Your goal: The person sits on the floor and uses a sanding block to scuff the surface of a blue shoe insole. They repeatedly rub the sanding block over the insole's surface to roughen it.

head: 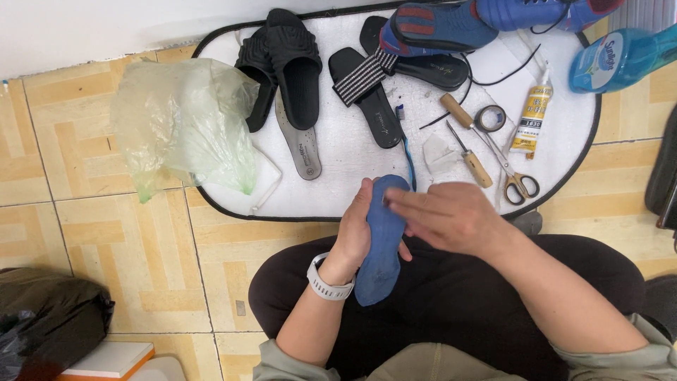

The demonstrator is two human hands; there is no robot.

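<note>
My left hand point(355, 229) grips a blue shoe insole point(381, 247) from its left side, holding it up over my lap. My right hand point(451, 215) lies flat across the insole's upper part, fingers stretched toward the left, slightly blurred. A white watch sits on my left wrist. Just beyond the insole lies a white oval mat point(338, 190) with black slide sandals point(285, 63), a grey insole point(300, 144), a black strapped sandal point(370, 95) and a blue toothbrush point(405, 144).
On the mat's right side lie two wooden-handled awls point(471, 161), scissors point(513, 173), a tape roll point(489, 118), a glue tube point(532, 116) and blue shoes point(451, 25). A blue bottle point(620, 56) sits at the right, a pale plastic bag point(183, 123) at the left, a dark bag point(49, 317) bottom left.
</note>
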